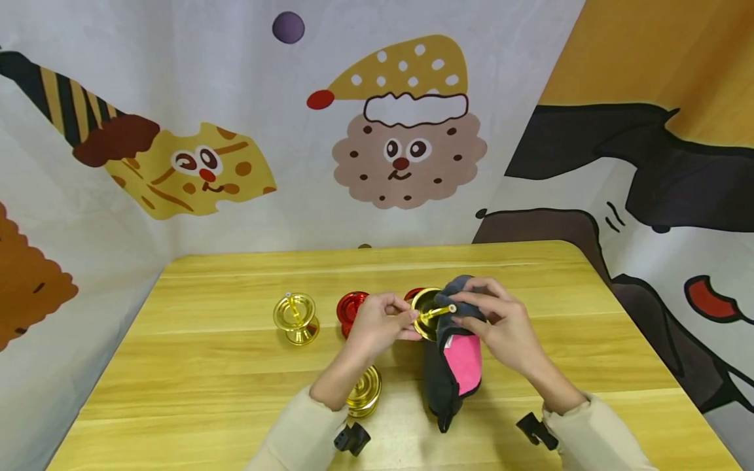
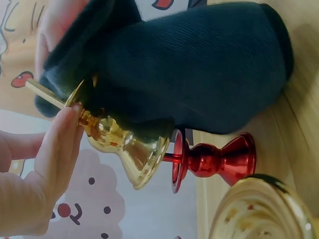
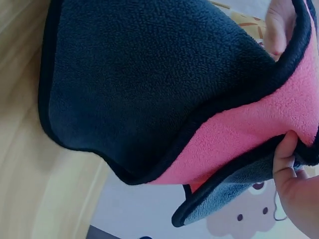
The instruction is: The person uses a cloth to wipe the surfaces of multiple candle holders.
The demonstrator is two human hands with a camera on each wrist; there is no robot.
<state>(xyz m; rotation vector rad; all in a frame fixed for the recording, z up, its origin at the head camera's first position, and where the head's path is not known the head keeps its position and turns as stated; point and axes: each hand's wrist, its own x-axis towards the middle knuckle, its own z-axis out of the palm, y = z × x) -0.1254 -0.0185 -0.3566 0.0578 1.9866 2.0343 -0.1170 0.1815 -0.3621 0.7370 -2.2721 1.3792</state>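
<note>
Your L grip [image 1: 381, 322] pinches a gold candlestick [image 2: 118, 142], R grip [image 1: 501, 320] a cloth [image 1: 462, 363], prob mid-wipe; can't tell if the other candlesticks [image 1: 302, 331] on the counter [image 1: 235, 379] are done.

I get three gold in my feeds: the held gold candle holder [image 2: 132, 154], the far-left gold candle holder [image 1: 302, 333], the near gold candle holder [image 1: 366, 396]. Two red: the nearer-left red candle holder [image 1: 351, 304] and the mostly hidden red candle holder [image 1: 414, 294]. So I make it five candle holders in all. One cloth [image 1: 462, 363]. One table [image 1: 206, 379]. Two hands: left hand [image 1: 383, 325], right hand [image 1: 497, 320]. Two sleeves: left sleeve [image 1: 303, 432], right sleeve [image 1: 595, 438]. Two black clips: left clip [image 1: 352, 439], right clip [image 1: 537, 431]. Hatted cartoons, I count two: cheese [image 1: 188, 183], cookie [image 1: 406, 186]. One purple dot [image 1: 288, 27].
</note>
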